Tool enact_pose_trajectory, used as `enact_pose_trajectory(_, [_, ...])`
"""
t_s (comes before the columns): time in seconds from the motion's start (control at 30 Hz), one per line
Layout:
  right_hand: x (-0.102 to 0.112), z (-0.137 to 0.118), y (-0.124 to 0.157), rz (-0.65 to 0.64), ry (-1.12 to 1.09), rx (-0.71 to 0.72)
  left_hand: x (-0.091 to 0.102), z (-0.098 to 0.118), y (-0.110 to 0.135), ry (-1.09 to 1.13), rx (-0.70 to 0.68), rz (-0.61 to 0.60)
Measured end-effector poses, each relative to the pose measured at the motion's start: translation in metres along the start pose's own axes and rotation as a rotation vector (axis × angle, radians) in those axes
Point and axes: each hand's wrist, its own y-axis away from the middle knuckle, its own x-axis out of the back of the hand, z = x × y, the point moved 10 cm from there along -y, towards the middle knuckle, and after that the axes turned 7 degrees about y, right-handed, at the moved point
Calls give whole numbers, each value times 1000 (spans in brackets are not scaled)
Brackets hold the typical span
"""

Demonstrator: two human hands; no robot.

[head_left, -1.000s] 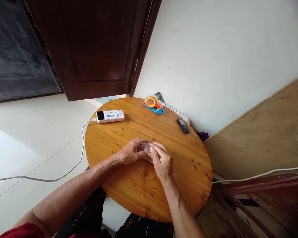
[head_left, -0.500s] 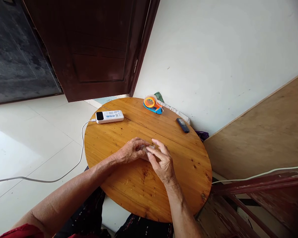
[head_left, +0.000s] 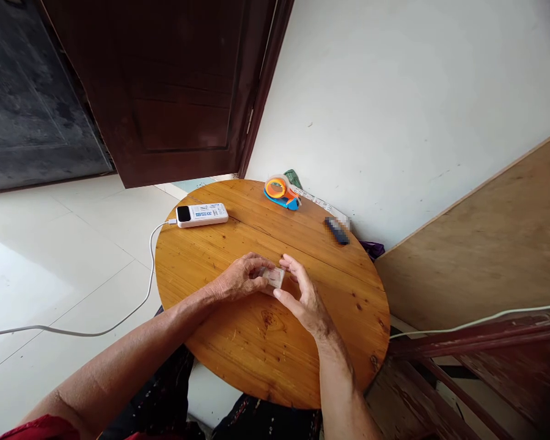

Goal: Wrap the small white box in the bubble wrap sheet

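Note:
Both of my hands rest near the middle of a round wooden table (head_left: 238,360). My left hand (head_left: 239,278) is curled, its fingertips pinching one end of a small pale folded packet (head_left: 273,277). My right hand (head_left: 305,296) meets it from the right, thumb and fingers closed on the packet's other end. Most of the packet is hidden between the fingers, so I cannot make out what it is.
A white power bank (head_left: 202,214) with a white cable (head_left: 96,330) lies at the table's far left. An orange and blue tape dispenser (head_left: 282,191) and a small dark object (head_left: 337,231) sit by the white wall. A dark door (head_left: 165,91) stands behind; a wooden board (head_left: 486,244) leans at right.
My right hand has shifted slightly right and turned up off the packet, so more of the pale packet shows between my fingers. My left hand has barely moved.

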Motion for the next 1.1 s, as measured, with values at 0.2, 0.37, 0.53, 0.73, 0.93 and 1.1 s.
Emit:
enact_pose_trajectory(0.2, [5,-8,-1,67,140,37,-1,0,0,-5,-11,-6])
enact_pose_trajectory(0.37, [6,-20,-3,87,172,106,-1,4,1,-37,-19,-11])
enact_pose_trajectory(0.53, [6,-30,-3,98,171,191,1,3,1,-36,-10,6])
enact_pose_trajectory(0.73, [5,-32,-3,91,156,218,1,-1,1,-55,-17,24])
enact_pose_trajectory(0.93, [7,-30,-3,123,173,216,4,-1,3,-113,-86,85])
enact_pose_trajectory(1.1, [4,-26,-3,116,132,208,3,1,3,-122,-87,89])
